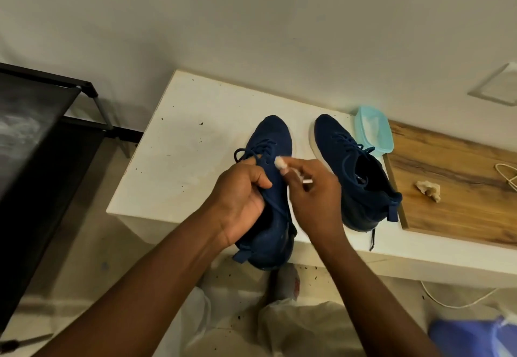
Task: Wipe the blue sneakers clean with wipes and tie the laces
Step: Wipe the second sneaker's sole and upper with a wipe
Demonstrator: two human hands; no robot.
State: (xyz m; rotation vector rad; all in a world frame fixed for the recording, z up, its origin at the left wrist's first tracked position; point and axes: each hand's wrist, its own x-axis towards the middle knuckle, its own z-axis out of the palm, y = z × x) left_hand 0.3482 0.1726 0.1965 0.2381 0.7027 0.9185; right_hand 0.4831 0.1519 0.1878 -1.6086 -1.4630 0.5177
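Holding the near sneaker (272, 132) at its collar, the left grip (240, 197) curls round the shoe's left side, thumb over the edge of the opening. The shoe sits on the white bench (181, 132), toe pointing away from the person, heel hanging past the near edge. Its long axis runs near-to-far, roughly in line with the forearms.

The right grip (314, 197) pinches a small white wipe (279, 163) in its fingertips. The wad touches the upper just right of the laces (246, 151), by the top eyelets. The wipe lies ahead of the right grip, toward the toe; the left grip sits behind it, toward the heel. So the right grip is nearer the toe area and the left is the anchor.

Judgement: this is the wiping step. The laces look loose with no bow seen, so tying is not yet begun. The next stroke likely runs toe-ward along the long axis or down the right flank. The left grip must brace against the push, since the overhanging heel could tip the shoe off the edge.

The second sneaker (335, 138) stands just right on the bench, apart from both grips, toe also pointing away. A teal container (375, 132) sits at its far right side; touching or not, cannot tell. A crumpled used wipe (428, 191) lies on the wooden board (461, 160) further right.
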